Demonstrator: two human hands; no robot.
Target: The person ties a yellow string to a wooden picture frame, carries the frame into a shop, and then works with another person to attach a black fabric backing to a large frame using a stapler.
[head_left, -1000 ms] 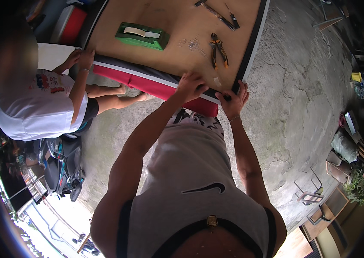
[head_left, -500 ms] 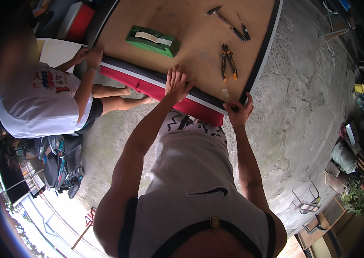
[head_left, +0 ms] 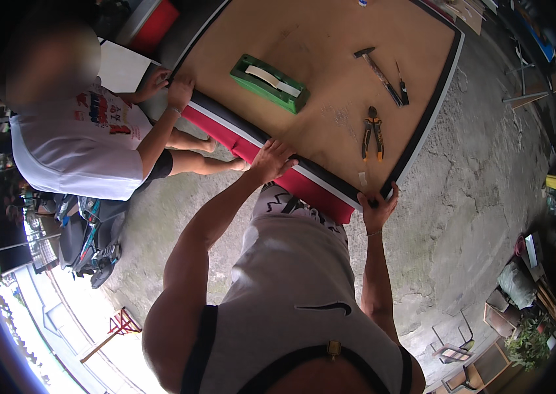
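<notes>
A large flat panel [head_left: 225, 52] of brown board, edged in dark fabric with a white strip and a red flap along the near side, lies in front of me. My left hand [head_left: 270, 161] curls its fingers over the near dark edge. At the near right corner my right hand [head_left: 379, 207] grips the panel, thumb on one side and fingers on the other. On the board lie a green tape dispenser [head_left: 270, 84], pliers with black and orange handles [head_left: 372, 134], a hammer [head_left: 379, 75] and a thin screwdriver-like tool [head_left: 403, 85]. Several small metal bits [head_left: 343, 121] are scattered near the pliers.
On the left a person in a white shirt [head_left: 74, 151] has both hands at the panel's near left corner. Behind that person stands a motorcycle [head_left: 91, 236]. Cracked concrete floor [head_left: 462, 177] runs along the right, with a chair [head_left: 454, 348] and piled items farther over.
The whole view has shifted, putting the panel lower and farther right. My left fingers, stretched onto the board before, now bend at its edge. My right hand stays at the corner.
</notes>
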